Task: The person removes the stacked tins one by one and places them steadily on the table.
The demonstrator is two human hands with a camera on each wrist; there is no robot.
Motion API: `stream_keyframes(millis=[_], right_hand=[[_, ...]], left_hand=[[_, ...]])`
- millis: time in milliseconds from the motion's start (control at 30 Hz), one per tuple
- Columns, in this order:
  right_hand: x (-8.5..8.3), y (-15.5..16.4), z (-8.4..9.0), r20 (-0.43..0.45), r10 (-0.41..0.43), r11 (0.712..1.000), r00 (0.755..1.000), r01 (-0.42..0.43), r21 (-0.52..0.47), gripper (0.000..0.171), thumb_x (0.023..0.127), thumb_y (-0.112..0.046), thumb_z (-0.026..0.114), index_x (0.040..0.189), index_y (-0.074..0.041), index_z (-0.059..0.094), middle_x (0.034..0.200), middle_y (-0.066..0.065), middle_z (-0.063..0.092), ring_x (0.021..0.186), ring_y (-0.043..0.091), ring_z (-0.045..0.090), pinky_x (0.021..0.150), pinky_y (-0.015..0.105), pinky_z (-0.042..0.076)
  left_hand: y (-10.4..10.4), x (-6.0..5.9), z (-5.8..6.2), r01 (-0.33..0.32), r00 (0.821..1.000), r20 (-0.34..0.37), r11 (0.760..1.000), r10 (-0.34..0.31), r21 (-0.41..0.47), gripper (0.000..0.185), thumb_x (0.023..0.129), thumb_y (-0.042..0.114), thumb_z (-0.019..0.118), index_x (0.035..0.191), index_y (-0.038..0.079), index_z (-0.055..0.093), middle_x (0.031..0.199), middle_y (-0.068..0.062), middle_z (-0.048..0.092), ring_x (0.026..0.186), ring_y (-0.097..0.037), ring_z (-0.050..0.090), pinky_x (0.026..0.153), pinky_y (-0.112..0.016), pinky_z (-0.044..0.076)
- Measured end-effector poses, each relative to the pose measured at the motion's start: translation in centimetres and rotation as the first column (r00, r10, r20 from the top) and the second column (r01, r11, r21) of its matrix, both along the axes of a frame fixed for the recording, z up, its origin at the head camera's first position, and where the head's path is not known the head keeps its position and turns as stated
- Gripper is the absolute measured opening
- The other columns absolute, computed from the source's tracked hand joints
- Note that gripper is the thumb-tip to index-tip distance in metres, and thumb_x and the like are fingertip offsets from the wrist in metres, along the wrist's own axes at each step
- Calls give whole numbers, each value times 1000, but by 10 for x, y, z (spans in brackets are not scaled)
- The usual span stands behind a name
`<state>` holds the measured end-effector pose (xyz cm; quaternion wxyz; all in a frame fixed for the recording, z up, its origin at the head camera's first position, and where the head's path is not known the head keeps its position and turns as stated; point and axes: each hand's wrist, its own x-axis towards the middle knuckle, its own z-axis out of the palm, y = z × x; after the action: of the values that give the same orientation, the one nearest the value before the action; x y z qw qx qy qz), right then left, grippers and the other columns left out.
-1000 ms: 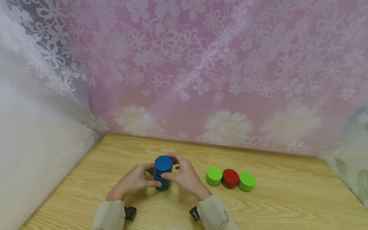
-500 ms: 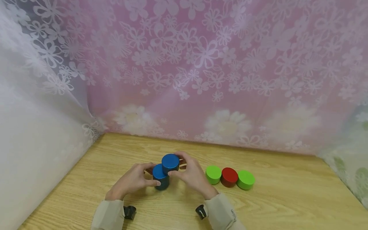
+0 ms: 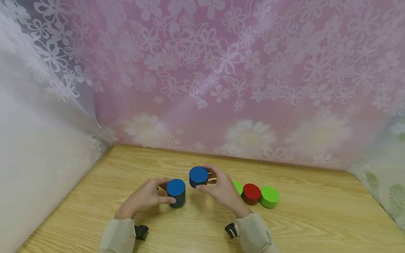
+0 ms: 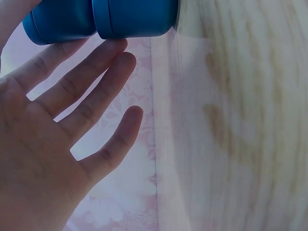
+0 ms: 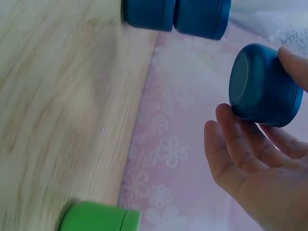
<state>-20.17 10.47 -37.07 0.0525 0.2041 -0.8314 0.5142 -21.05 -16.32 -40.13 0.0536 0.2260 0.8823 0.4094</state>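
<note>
My right hand (image 3: 223, 188) pinches a short blue round tin (image 3: 198, 175) in the air, thumb on the near side and fingers behind it. In the right wrist view this held tin (image 5: 262, 86) is tilted, with its flat base showing. To its left stands a stack of two similar blue tins (image 3: 176, 193) on the table, one on top of the other. My left hand (image 3: 145, 197) holds that stack between thumb and fingers. The left wrist view shows the lower tin (image 4: 137, 17) touching the tabletop, with a fingertip against it.
To the right, a green tin (image 3: 237, 187), a red tin (image 3: 251, 194) and another green tin (image 3: 269, 196) stand in a row on the wooden table (image 3: 303, 225). My right hand partly covers the nearer green one. A flowered curtain (image 3: 202, 88) hangs behind.
My right hand has lifted a blue tin off the top of the stack and carried it to the right. My left hand stays at the remaining stack.
</note>
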Motion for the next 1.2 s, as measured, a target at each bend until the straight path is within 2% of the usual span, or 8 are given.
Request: stream_keyframes(millis=[467,633,900,1200], right_hand=[[2,23,3,33,-73,997,997,73,1,55,83,-4,83,133,2,60,119,13,66,104,31,64,90,52,54],[3,33,3,51,-91,996,994,91,11,57,83,-4,83,135,1,59,119,13,66,106,31,64,91,51,53],[5,49,10,49,-98,994,994,95,50,58,86,-6,82,137,3,56,122,18,65,107,34,63,92,48,53],[2,65,7,27,-99,993,995,97,64,58,86,-7,82,137,3,55,122,19,64,108,35,63,92,49,53]], left_hand=[[-1,2,0,6,1000,-5,1000,-6,9,49,85,27,85,126,5,68,101,6,69,96,-19,63,91,-52,50],[1,2,0,18,1000,-4,1000,-18,16,51,86,30,85,127,6,68,103,6,69,97,-18,62,90,-50,51],[0,0,-2,15,1000,-10,1000,-14,19,54,85,32,85,128,6,68,102,7,69,97,-17,62,90,-51,51],[-2,1,-1,15,1000,-10,1000,-15,10,53,85,31,85,129,6,68,103,6,69,97,-17,62,90,-52,51]])
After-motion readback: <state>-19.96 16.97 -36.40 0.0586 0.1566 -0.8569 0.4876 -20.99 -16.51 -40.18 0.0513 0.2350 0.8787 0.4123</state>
